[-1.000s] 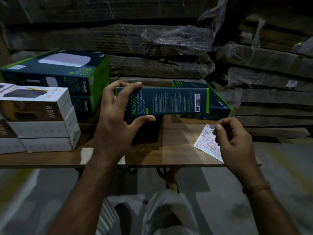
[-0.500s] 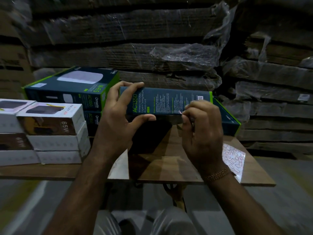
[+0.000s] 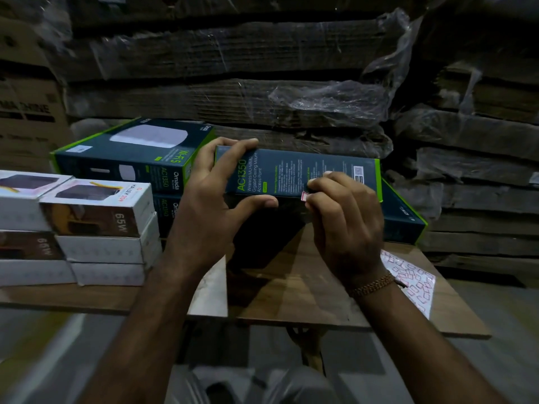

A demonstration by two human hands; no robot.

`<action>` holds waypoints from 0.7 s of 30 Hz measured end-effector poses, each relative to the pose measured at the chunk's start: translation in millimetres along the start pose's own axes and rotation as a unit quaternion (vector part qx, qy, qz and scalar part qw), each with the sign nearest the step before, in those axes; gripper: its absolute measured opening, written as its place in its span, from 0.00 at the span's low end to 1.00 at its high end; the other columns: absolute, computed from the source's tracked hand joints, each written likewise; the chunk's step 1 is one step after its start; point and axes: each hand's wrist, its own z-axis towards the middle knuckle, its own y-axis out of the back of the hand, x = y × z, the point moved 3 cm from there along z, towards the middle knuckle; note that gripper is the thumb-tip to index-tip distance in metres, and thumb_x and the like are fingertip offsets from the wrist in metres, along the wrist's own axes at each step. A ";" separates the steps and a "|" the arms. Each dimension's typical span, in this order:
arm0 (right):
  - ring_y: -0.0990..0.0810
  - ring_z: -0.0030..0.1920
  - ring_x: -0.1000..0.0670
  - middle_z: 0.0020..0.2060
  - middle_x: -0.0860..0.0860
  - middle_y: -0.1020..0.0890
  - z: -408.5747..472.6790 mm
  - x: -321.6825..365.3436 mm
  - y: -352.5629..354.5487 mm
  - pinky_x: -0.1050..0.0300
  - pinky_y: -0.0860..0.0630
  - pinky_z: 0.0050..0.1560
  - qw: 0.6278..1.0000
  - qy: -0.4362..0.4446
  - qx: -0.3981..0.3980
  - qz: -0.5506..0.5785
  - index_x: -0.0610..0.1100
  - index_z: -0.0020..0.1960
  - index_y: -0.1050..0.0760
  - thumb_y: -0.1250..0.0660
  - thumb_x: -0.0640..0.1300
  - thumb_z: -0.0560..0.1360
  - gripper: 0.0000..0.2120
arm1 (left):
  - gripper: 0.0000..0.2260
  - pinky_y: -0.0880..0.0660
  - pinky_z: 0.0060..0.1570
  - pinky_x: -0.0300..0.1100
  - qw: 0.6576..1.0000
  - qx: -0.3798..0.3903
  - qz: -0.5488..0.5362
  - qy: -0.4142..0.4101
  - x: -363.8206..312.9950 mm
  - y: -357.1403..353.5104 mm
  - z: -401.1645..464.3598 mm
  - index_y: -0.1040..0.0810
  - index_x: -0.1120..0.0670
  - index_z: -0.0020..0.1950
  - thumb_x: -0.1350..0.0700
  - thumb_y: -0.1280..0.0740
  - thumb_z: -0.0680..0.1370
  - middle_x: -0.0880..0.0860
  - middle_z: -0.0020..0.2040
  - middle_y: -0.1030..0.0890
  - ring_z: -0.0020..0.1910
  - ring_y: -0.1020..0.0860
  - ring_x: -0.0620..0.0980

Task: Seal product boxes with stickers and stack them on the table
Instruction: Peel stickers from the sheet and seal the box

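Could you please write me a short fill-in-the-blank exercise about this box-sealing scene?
1. The left hand holds up the dark ____ box.
2. The right hand pinches a small ____ at that box's lower edge.
3. The sticker sheet lies on the ____.
4. The white boxes are stacked on the person's ____ side.

Missing words: AC1350; sticker; table; left

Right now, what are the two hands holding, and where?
The left hand grips the dark AC1350 box at its left end, fingers on top, thumb beneath. The right hand pinches a small sticker at the box's lower edge.
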 end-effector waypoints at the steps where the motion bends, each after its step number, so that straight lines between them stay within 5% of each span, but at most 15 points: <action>1: 0.16 0.61 0.37 0.56 0.40 0.14 -0.1 -1.0 -0.4 0.42 0.21 0.59 1.000 0.005 -0.003 -0.002 0.40 0.58 0.25 0.26 0.34 0.79 0.11 | 0.36 0.35 0.69 0.25 1.000 0.000 -0.001 0.000 0.0 0.2 0.1 0.29 0.51 0.80 0.44 0.23 0.75 0.54 0.74 0.31 0.74 0.30 0.47; 21: 0.17 0.57 0.39 0.52 0.40 0.13 4.1 -13.5 -1.6 0.45 0.23 0.53 0.996 0.086 -0.006 -0.030 0.41 0.58 0.22 0.24 0.34 0.77 0.13 | 0.36 0.30 0.73 0.35 1.000 0.006 0.006 0.005 2.3 1.2 2.2 0.29 0.48 0.80 0.40 0.24 0.74 0.54 0.74 0.31 0.75 0.30 0.49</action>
